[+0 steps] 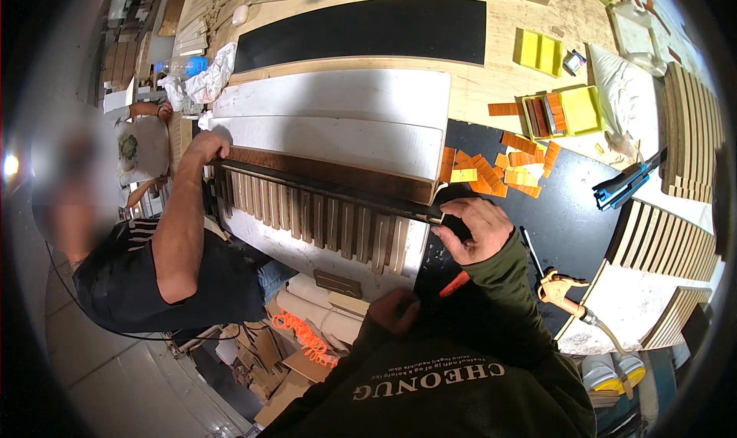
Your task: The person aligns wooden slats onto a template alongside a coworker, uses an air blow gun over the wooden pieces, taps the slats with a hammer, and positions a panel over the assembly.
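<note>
My right hand (pixel 480 227) is closed at the right end of a long dark strip (pixel 330 186), with thumb and forefinger on either side of its tip. The strip lies along the front of a white board (pixel 330 100). Below it hangs a row of several short grey-brown slats (pixel 334 227). My left hand (pixel 395 311) is close to my body in shadow, its fingers curled, and what they hold, if anything, is hidden. A co-worker's hand (pixel 206 146) rests at the strip's left end.
Orange wood-grain pieces (pixel 487 177) lie beside yellow trays (pixel 583 109). Right of me are a blue hand tool (pixel 626 186), an orange air gun (pixel 563 290) and stacked slats (pixel 664 238). A long black panel (pixel 368 35) lies behind. The co-worker (pixel 153 277) stands left.
</note>
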{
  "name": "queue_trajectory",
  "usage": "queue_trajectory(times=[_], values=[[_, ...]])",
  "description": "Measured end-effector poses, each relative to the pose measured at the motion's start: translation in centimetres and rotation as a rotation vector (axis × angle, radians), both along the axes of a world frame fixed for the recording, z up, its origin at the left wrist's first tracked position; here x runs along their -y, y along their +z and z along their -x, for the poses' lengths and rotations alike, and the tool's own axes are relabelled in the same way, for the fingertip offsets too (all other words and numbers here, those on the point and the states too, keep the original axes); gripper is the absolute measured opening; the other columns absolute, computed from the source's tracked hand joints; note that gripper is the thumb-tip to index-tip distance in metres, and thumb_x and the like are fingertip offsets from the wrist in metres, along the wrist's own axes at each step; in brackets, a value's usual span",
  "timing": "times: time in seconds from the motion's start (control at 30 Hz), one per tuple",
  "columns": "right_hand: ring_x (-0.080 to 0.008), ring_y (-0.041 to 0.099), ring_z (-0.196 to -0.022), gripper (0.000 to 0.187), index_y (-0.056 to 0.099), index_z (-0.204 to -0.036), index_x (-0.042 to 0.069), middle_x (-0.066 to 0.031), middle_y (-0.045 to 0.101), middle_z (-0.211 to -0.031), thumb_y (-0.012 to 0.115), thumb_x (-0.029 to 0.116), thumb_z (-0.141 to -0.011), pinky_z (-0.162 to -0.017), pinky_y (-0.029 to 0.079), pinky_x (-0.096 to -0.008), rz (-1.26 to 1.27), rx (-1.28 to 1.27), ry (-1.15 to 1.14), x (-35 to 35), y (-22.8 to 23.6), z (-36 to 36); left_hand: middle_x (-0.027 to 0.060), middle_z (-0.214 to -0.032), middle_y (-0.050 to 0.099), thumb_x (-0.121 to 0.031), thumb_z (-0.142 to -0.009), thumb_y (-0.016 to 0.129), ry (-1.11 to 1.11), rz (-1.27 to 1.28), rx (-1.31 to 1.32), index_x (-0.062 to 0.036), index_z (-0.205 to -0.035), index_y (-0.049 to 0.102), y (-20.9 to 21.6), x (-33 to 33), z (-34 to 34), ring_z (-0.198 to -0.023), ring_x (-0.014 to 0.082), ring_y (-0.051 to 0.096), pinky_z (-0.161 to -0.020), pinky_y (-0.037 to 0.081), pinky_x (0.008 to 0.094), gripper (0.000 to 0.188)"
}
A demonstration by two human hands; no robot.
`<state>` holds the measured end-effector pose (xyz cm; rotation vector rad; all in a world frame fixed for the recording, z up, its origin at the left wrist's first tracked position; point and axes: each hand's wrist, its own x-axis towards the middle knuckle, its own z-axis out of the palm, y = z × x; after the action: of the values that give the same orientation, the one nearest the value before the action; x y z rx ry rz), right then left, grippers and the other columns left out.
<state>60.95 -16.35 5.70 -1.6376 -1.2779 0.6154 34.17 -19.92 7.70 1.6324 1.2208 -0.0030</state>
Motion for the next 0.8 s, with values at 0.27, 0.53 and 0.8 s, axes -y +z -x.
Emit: queue_trajectory(times=[0.27, 0.53, 0.8], values=[[-0.0266, 0.065, -0.082, 0.028, 0.067, -0.097, 0.007, -0.0076, 0.068, -0.092, 0.076, 0.024, -0.077, -0.073, 0.051, -0.0368, -0.014, 0.006, -0.008, 0.06, -0.20, 0.00, 0.0074, -0.080, 0.066, -0.012, -0.086, 0.066, 0.037, 0.057, -0.001, -0.0052, -0.092, 0.065, 0.10, 0.03, -0.15, -0.069, 0.0141, 0.063, -0.061, 0.050, 0.0281, 0.009], [-0.0263, 0.065, -0.080, 0.027, 0.067, -0.097, 0.007, -0.0070, 0.068, -0.090, 0.076, 0.024, -0.077, -0.071, 0.051, -0.0362, -0.032, 0.005, -0.010, -0.01, -0.46, 0.03, 0.0073, -0.080, 0.067, -0.015, -0.086, 0.066, 0.026, 0.067, -0.076, -0.0061, -0.093, 0.066, 0.68, -0.15, -0.58, -0.071, 0.0145, 0.063, -0.064, 0.051, 0.0292, 0.012], [-0.0273, 0.066, -0.083, 0.028, 0.066, -0.095, 0.006, -0.0077, 0.069, -0.092, 0.077, 0.022, -0.075, -0.073, 0.050, -0.0366, -0.022, -0.006, -0.009, 0.07, -0.29, 0.03, 0.0082, -0.081, 0.067, -0.016, -0.086, 0.066, 0.006, 0.042, -0.062, -0.0056, -0.094, 0.065, 0.20, -0.04, -0.15, -0.071, 0.0149, 0.064, -0.064, 0.051, 0.0288, 0.013]])
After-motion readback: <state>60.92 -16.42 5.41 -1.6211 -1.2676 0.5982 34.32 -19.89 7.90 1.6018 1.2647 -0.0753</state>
